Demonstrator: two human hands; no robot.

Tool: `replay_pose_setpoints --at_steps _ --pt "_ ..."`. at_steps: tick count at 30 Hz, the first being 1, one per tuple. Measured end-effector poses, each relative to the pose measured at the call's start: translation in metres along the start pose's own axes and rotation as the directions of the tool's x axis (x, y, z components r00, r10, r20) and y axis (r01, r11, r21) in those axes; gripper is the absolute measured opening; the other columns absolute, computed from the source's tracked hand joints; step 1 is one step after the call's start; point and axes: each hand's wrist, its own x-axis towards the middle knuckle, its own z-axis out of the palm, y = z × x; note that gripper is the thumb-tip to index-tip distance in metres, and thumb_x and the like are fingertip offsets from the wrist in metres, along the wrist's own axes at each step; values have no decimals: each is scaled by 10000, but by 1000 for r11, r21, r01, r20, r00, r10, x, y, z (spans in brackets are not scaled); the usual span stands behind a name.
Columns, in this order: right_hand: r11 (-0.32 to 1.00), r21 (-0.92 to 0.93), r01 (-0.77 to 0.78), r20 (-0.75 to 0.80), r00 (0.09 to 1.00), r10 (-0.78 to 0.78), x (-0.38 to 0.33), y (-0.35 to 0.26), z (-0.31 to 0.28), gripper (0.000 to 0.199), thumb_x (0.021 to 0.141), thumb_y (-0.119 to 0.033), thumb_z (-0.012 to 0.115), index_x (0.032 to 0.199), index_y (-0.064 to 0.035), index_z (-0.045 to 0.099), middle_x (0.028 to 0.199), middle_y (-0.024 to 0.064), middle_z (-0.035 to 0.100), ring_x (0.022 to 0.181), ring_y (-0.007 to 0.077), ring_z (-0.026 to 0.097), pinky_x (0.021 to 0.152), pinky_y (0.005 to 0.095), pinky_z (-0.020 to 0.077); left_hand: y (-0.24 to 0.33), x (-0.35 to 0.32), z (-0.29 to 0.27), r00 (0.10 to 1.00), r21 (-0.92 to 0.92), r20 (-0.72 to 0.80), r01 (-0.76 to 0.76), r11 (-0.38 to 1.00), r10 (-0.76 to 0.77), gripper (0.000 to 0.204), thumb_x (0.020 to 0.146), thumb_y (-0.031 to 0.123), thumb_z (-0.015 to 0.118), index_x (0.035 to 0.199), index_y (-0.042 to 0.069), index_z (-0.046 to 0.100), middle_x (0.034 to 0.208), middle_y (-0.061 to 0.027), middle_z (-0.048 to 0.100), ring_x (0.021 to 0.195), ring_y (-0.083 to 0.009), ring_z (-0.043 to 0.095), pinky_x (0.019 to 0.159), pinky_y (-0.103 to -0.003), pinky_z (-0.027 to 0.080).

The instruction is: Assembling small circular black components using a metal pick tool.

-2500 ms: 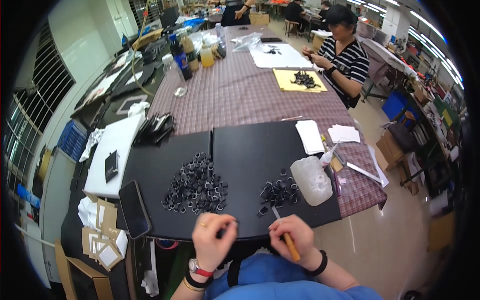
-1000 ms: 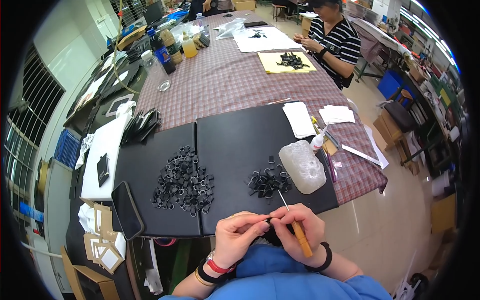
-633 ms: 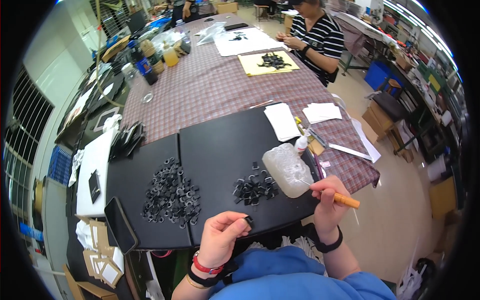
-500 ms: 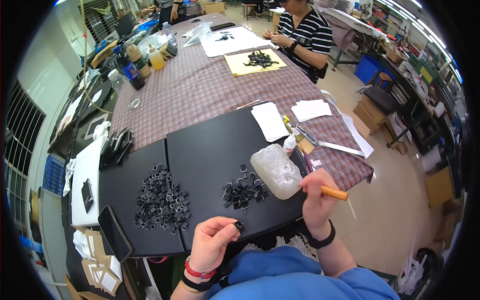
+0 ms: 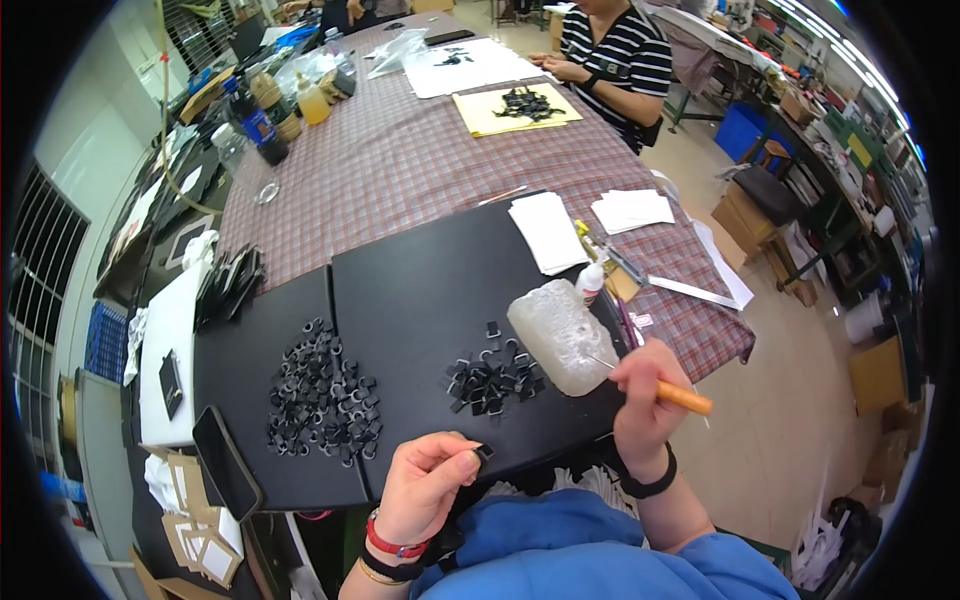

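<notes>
Between thumb and fingers, my left hand (image 5: 430,478) pinches a small black loop piece (image 5: 484,452) just off the table's near edge. My right hand (image 5: 648,398) grips an awl with an orange handle (image 5: 685,397). Its thin metal tip reaches onto a translucent whitish block (image 5: 562,338), and whether it presses in I cannot tell. Left of the block lies a small pile of black pieces (image 5: 492,380). A larger pile of black pieces with metal rings (image 5: 322,395) spreads farther left on the black mats (image 5: 410,290).
A white glue bottle (image 5: 591,280) stands behind the block, beside pens and a metal ruler (image 5: 694,291). White cards (image 5: 546,233) lie near it. A phone (image 5: 226,462) rests at the left. Across the checked cloth sits a person in a striped shirt (image 5: 618,62) by yellow paper (image 5: 480,118).
My right hand has shifted slightly right with the awl, its tip still at the block. The black piece in my left hand has turned a little. The view has moved slightly.
</notes>
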Motion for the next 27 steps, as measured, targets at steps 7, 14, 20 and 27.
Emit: replay_pose_setpoints --at_steps 7,14,20,27 --pt "915 354 195 323 892 -315 -27 -19 14 98 883 -75 668 954 -15 638 803 96 651 662 213 637 568 304 513 5 5 5 999 -32 -5 52 998 -52 116 945 97 629 926 -10 670 824 -63 642 697 -113 487 652 -268 397" --pt "910 315 271 386 839 -383 -35 -24 25 133 856 -70 708 966 -36 642 867 83 651 670 212 644 583 300 535 5 3 11 997 -29 -51 55 998 -57 164 949 153 649 859 16 649 736 -34 583 663 -103 439 620 -252 361" --pt "918 256 304 377 843 -384 -37 -21 29 99 885 -102 689 950 -56 631 853 76 649 663 208 639 574 303 520 9 2 15 993 -15 -86 80 997 -81 193 948 176 657 825 28 635 705 -20 567 646 -96 418 611 -246 350" --pt "920 249 302 385 841 -380 -38 -24 30 97 876 -87 690 945 -62 627 845 70 644 671 199 639 585 302 523 7 2 14 996 -7 -73 54 999 -54 189 946 180 659 839 25 645 700 -16 571 637 -93 411 611 -248 344"
